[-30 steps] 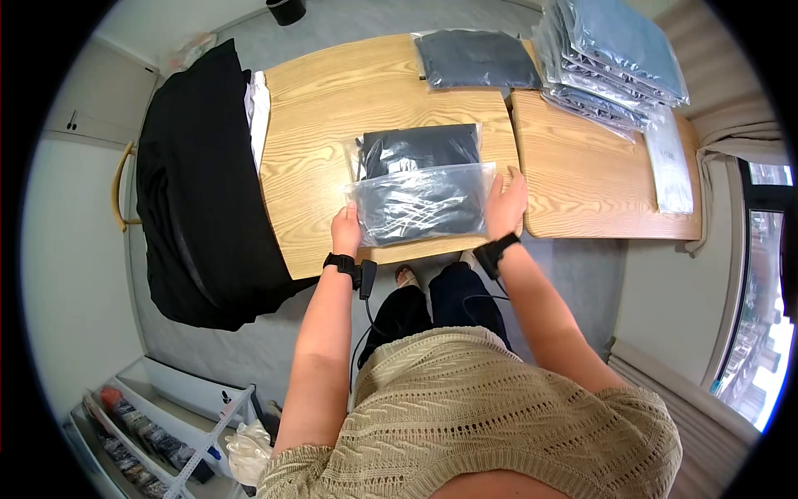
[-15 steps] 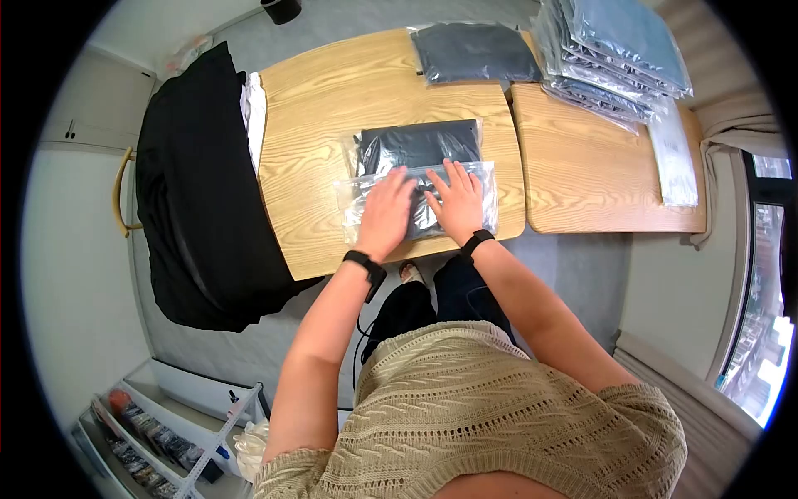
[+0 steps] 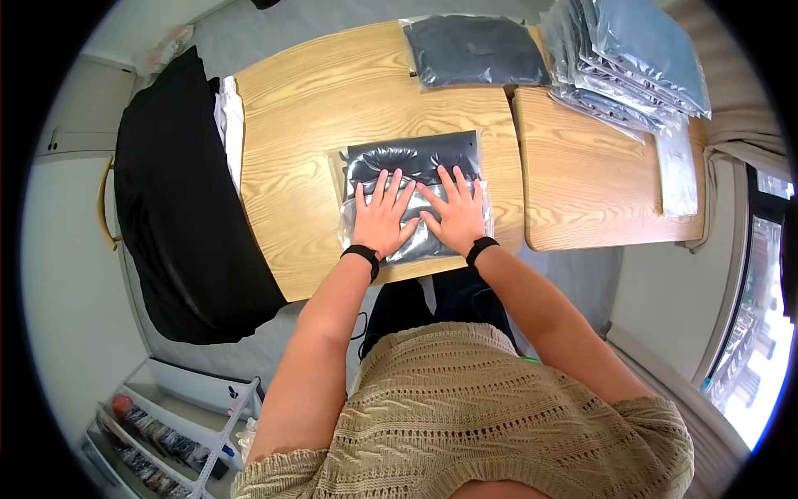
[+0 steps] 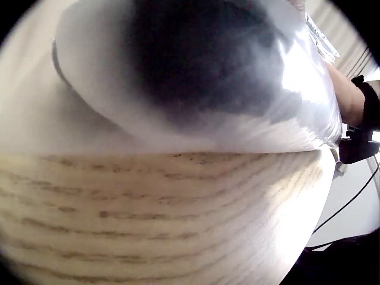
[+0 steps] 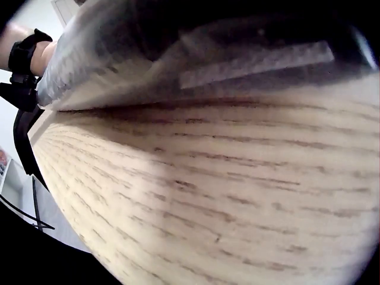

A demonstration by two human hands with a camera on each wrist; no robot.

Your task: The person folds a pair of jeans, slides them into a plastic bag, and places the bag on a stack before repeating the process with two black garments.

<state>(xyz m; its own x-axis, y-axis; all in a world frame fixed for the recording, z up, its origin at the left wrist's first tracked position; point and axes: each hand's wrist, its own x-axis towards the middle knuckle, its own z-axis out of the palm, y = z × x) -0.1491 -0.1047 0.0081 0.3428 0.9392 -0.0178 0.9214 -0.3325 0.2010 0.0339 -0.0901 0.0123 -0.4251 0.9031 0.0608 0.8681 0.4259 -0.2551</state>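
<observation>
A dark folded item in a clear plastic bag (image 3: 413, 153) lies near the front edge of the wooden table (image 3: 307, 125). Both hands rest flat on it with fingers spread, the left hand (image 3: 382, 218) on its left half and the right hand (image 3: 457, 218) on its right half, thumbs close together. The clear plastic covers the lower part, partly hidden under the palms. In the left wrist view the bag (image 4: 202, 65) fills the top, low over the wood grain. The right wrist view shows the bag's underside (image 5: 136, 65) with a pale strip.
Another bagged dark item (image 3: 478, 51) lies at the table's back. A tall stack of bagged items (image 3: 640, 50) and a clear packet (image 3: 677, 170) are on the right table. Black cloth (image 3: 179, 200) drapes at the left; a divided bin (image 3: 166, 407) stands lower left.
From holding the bag's two sides, both hands have moved inward onto its top and now lie flat with spread fingers. The head view has shifted slightly.
</observation>
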